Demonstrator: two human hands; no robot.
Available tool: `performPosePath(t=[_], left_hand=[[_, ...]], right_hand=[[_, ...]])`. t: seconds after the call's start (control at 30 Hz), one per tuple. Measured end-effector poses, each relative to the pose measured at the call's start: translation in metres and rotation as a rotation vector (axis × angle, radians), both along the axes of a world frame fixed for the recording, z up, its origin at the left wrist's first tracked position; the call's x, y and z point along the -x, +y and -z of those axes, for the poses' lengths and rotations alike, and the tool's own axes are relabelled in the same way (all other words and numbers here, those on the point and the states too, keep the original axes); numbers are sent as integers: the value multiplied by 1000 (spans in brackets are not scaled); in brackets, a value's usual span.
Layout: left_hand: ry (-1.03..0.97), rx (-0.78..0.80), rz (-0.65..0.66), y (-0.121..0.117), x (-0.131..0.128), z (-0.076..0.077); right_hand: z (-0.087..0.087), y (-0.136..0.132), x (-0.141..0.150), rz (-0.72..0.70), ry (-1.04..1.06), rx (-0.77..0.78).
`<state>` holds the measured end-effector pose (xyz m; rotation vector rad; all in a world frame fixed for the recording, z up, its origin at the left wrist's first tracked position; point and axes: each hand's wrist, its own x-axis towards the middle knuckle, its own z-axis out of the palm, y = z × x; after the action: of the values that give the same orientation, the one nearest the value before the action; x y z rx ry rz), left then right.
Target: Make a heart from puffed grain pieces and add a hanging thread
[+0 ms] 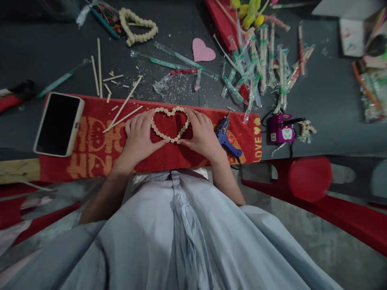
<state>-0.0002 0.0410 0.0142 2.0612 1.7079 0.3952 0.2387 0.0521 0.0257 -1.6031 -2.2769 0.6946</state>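
A small heart outline made of short wooden pieces (170,124) lies flat on a red cloth with gold lettering (99,147). My left hand (139,137) presses against its left side, fingers curved together around the edge. My right hand (202,135) cups the right side the same way, thumb touching the heart's bottom tip. Both hands grip the heart between them.
A phone (59,123) lies on the cloth's left end; a blue glue gun (226,139) sits just right of my right hand. Loose wooden sticks (122,109), a second stick heart (137,26), a pink paper heart (202,51), wrapped chopsticks (256,68) and a purple device (281,128) lie beyond.
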Motion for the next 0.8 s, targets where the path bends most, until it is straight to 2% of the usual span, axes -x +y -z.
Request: performPosePath(t=[0.33,0.6,0.8], left_hand=[[-17,-13,48,-4,3,4],[-29,-41,43,-13,3,-7],[-30,-17,111,-10,-1,-10]], right_hand=[[3,-4,-4,2,18,-18],[-3,-22,-3,36,9,-82],[2,-31,4,57,10,-123]])
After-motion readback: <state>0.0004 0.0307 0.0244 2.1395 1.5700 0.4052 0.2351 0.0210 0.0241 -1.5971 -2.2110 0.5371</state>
